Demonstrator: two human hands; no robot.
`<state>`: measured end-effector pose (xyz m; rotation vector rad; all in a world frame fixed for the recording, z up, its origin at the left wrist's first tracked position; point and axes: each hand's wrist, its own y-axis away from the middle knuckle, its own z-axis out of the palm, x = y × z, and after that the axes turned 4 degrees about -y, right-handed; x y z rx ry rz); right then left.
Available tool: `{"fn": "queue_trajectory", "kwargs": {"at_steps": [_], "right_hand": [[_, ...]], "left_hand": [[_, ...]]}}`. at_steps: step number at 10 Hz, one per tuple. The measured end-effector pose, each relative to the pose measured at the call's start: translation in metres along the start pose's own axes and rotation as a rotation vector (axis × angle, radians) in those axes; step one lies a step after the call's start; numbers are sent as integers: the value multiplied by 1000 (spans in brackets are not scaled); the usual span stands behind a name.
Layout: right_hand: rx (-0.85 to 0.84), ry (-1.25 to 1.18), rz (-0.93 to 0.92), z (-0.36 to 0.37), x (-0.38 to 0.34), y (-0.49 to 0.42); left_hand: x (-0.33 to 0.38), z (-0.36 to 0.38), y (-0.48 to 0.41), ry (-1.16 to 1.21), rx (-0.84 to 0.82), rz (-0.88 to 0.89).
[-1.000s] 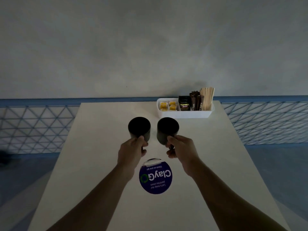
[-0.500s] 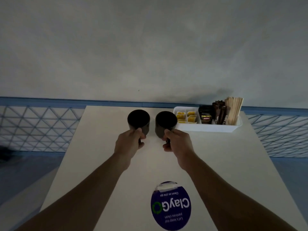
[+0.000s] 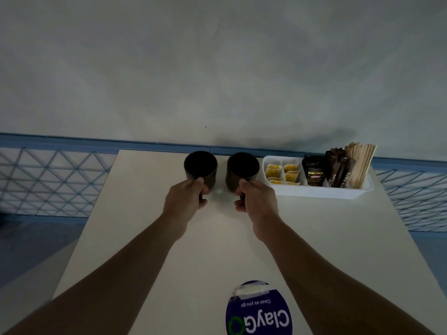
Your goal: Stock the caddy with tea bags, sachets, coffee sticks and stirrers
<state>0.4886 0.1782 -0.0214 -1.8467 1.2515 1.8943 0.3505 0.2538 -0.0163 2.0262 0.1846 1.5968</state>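
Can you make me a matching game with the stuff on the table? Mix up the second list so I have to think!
Things:
1. wooden stirrers
2. yellow sachets
3. left mug
4. round blue sticker

Places:
A. near edge of the table, by the camera
B. held by the left hand
C. standing up at the right end of the white caddy
D. lying in the left end of the caddy

Right pairs: 1-C, 2-D, 3-B, 4-A
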Motion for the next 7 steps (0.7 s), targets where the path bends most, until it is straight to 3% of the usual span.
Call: {"fn": "queue_trajectory", "kwargs": {"at_steps": [4, 7], "right_hand": [[-37, 120, -18, -11, -2, 7], [-58, 178, -57, -51, -24, 59]], "left_hand": [[7, -7, 8, -69, 1, -18], [23, -24, 67, -195, 49, 80]]}}
